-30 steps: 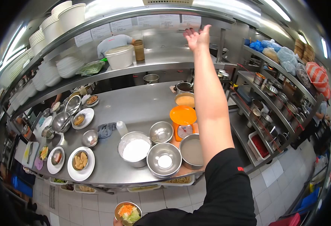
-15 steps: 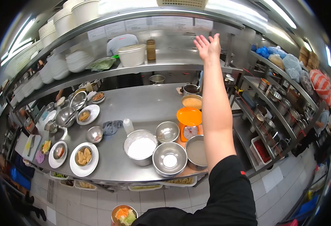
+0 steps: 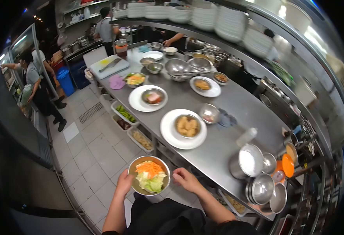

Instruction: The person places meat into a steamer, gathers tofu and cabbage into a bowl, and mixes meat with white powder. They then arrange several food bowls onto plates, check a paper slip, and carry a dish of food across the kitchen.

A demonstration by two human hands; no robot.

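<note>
A metal bowl (image 3: pixel 168 166) of shredded carrot and lettuce (image 3: pixel 150 175) is held low in front of my body. My left hand (image 3: pixel 125 182) grips its left rim, with the thumb at the edge. Just off the right rim is my right hand (image 3: pixel 185 179), its fingers partly curled and nothing seen in it. On the counter beyond, a white plate (image 3: pixel 167 137) carries a bowl of yellowish pieces (image 3: pixel 187 126). Another white plate (image 3: pixel 134 100) holds a bowl with pink and white food (image 3: pixel 153 96).
Steel counter (image 3: pixel 234 98) runs diagonally to the lower right. Pots and an orange scale (image 3: pixel 288 165) stand at its right end. A knife lies on a white board (image 3: pixel 108 65). Co-workers (image 3: pixel 33 78) stand at the far left, near a blue bin (image 3: pixel 65 81).
The view has swung left. My right hand has come down from its raised reach to beside the salad bowl. The bowl is now fully in view with my left hand on it.
</note>
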